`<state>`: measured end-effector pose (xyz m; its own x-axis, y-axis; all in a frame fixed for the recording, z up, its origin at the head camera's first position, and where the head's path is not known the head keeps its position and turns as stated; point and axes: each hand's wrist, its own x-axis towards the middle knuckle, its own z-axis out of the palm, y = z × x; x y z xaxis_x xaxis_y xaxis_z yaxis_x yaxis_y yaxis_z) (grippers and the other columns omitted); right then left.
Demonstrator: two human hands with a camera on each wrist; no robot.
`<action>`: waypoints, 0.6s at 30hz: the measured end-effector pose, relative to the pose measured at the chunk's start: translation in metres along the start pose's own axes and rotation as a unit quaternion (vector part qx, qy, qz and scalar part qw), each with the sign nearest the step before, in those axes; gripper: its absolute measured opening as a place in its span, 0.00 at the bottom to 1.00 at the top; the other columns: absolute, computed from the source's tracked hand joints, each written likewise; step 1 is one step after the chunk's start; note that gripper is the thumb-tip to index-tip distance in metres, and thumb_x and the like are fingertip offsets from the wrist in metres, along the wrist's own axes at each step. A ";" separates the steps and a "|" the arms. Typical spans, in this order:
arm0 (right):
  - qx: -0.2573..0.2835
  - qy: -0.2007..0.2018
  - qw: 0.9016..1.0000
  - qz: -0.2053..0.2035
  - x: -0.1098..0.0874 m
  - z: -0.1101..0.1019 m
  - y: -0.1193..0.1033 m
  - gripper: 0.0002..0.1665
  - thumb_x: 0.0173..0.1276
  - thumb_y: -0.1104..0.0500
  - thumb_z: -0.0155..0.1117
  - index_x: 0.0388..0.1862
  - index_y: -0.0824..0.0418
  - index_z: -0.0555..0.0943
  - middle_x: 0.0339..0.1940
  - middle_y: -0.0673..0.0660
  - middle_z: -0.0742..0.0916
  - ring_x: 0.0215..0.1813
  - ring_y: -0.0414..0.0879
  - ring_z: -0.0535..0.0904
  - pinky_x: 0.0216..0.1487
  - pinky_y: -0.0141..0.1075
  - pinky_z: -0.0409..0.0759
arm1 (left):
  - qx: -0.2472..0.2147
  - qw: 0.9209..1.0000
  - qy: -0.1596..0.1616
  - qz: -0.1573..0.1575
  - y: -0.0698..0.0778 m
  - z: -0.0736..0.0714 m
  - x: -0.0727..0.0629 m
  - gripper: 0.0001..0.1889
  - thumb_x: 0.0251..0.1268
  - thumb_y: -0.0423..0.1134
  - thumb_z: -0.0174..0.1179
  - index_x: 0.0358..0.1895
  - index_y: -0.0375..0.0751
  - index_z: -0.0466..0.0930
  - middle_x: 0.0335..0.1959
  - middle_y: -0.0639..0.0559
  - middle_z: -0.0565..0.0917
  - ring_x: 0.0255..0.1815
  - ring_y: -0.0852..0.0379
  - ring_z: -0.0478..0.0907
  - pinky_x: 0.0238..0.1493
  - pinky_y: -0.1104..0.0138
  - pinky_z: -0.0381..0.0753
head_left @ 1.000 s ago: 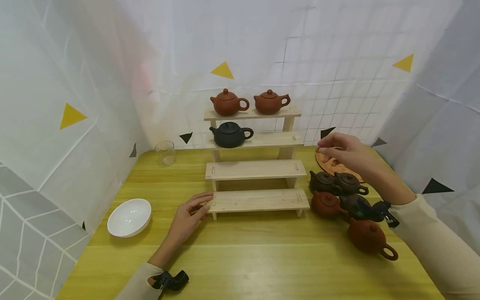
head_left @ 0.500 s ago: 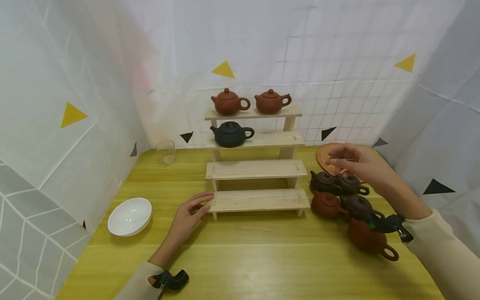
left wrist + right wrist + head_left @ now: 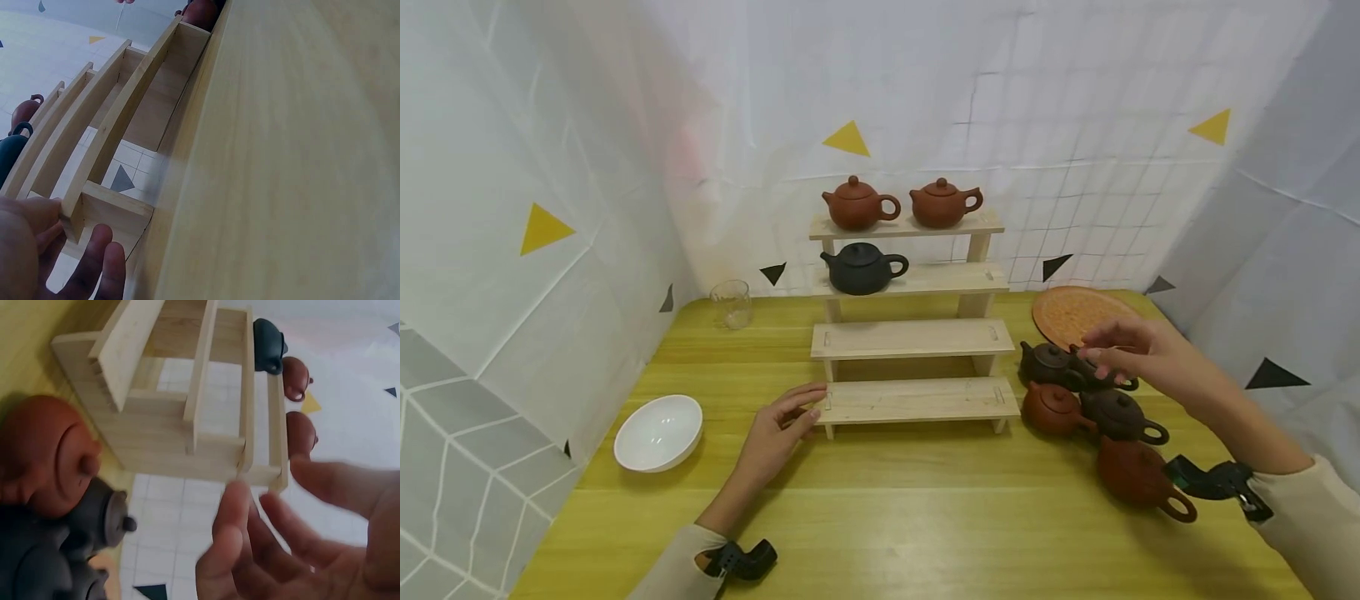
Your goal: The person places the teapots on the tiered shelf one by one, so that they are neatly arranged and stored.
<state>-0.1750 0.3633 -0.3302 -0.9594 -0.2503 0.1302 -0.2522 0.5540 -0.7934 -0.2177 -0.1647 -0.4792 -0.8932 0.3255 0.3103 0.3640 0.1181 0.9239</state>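
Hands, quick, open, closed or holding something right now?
Left hand: touching the left end of the wooden stand; grip cannot be told.
Right hand: open, holding nothing.

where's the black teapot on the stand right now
In the head view, the black teapot sits at the left end of the second-highest shelf of the wooden stand, below the left red-brown teapot on the top shelf.
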 end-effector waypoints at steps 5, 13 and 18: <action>0.010 -0.062 0.998 -0.006 -0.012 -0.011 0.011 0.11 0.82 0.64 0.57 0.59 0.64 0.79 0.52 0.61 0.84 0.41 0.55 0.83 0.38 0.41 0.83 | -0.004 1.000 0.001 -0.002 0.000 0.000 0.001 0.17 0.79 0.37 0.61 0.66 0.39 0.83 0.70 0.48 0.76 0.47 0.48 0.84 0.43 0.53 0.87; 0.111 -0.183 0.976 -0.039 -0.024 -0.031 0.038 0.10 0.80 0.73 0.53 0.57 0.75 0.73 0.46 0.74 0.81 0.42 0.55 0.81 0.40 0.45 0.84 | -0.004 1.000 -0.002 0.004 0.001 0.000 0.001 0.17 0.80 0.35 0.60 0.66 0.36 0.82 0.71 0.43 0.76 0.47 0.46 0.84 0.43 0.53 0.87; 0.134 -0.235 0.963 -0.022 -0.031 -0.041 0.057 0.10 0.78 0.75 0.54 0.55 0.79 0.71 0.44 0.73 0.80 0.44 0.56 0.81 0.42 0.47 0.84 | -0.003 1.000 -0.001 0.005 -0.001 0.000 0.000 0.17 0.80 0.34 0.60 0.65 0.36 0.83 0.70 0.43 0.76 0.46 0.47 0.84 0.42 0.54 0.88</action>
<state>-0.1652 0.4353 -0.3551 -0.7700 -0.6346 -0.0658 -0.1894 0.3258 -0.9263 -0.2183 -0.1648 -0.4800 -0.8891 0.3283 0.3189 0.3709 0.1085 0.9223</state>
